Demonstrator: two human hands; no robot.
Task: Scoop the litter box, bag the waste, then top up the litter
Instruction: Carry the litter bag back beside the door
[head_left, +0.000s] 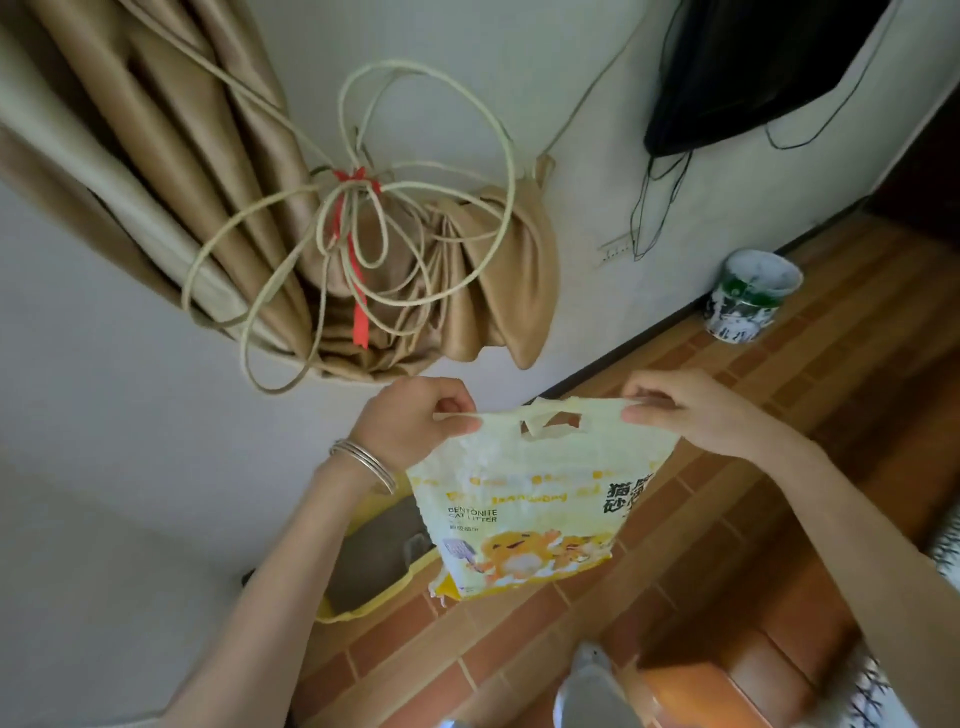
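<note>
The pale yellow plastic bag of bentonite cat litter (524, 509) is hanging in the air, just beside the yellow plastic litter box (337, 616). The left hand (410, 421) and the right hand (691, 410) are each pinching a top corner, stretching the edge taut. Risk: a sudden tear would likely be spilling granules onto the brown brick-pattern floor (779, 467). The bag and the left forearm are hiding most of the box.
</note>
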